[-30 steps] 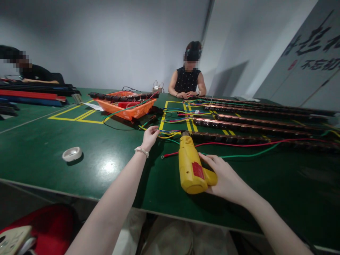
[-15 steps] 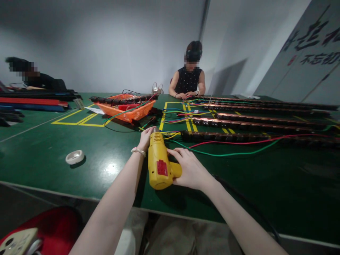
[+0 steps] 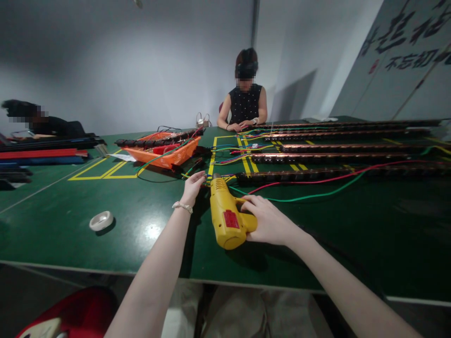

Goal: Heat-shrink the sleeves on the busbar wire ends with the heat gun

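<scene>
- Yellow plastic heat gun (image 3: pixel 229 213) shifted rightward, off left hand (image 3: pixel 193 188).
- Right hand (image 3: pixel 269 218): fingers wrapped round it, for aiming.
- Left fingers pinched, seemingly steadying multicoloured thin wires (image 3: pixel 230 179).

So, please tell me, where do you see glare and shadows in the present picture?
Head view: bright glare spot on the glossy green table; head view: dark shadow below the yellow, pistol-shaped heat gun; head view: slanting shadow across the pale grey wall.
</scene>
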`<state>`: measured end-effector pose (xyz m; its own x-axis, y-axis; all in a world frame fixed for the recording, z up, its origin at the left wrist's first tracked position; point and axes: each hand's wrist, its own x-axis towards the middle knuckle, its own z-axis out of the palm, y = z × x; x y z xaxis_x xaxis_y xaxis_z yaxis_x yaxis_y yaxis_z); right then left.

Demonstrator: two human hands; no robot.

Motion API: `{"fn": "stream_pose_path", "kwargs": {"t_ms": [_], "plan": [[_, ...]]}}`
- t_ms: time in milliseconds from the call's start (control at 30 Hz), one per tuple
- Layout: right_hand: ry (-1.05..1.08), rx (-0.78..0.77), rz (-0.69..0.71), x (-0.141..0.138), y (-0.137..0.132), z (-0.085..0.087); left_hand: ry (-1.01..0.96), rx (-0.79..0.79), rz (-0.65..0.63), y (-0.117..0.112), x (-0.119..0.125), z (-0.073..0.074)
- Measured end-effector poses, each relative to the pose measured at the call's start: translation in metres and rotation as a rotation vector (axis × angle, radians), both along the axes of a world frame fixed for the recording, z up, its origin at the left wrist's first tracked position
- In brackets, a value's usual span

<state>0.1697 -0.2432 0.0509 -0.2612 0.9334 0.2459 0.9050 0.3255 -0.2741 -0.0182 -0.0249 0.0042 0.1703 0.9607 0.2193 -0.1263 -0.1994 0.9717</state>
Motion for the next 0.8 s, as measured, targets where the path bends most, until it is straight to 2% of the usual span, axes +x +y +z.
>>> {"fn": "stream_pose_path", "kwargs": {"t_ms": [233, 367, 567, 700, 800], "plan": [[-0.048, -0.033, -0.055, 0.035, -0.015, -0.004, 0.083, -0.004, 0.024, -0.005, 0.003, 0.0], [-0.106, -0.005, -0.096, 0.038, -0.019, -0.006, 0.125, -0.03, 0.057, -0.004, 0.007, -0.001], [-0.197, 0.108, -0.13, 0.01, -0.022, -0.003, 0.189, -0.015, 0.098, 0.001, 0.011, -0.005], [-0.153, 0.01, -0.152, -0.014, -0.017, -0.002, 0.179, 0.032, 0.104, 0.001, 0.011, -0.007], [-0.135, 0.001, -0.138, -0.029, -0.009, -0.004, 0.214, 0.065, 0.104, 0.0, 0.01, -0.007]]}}
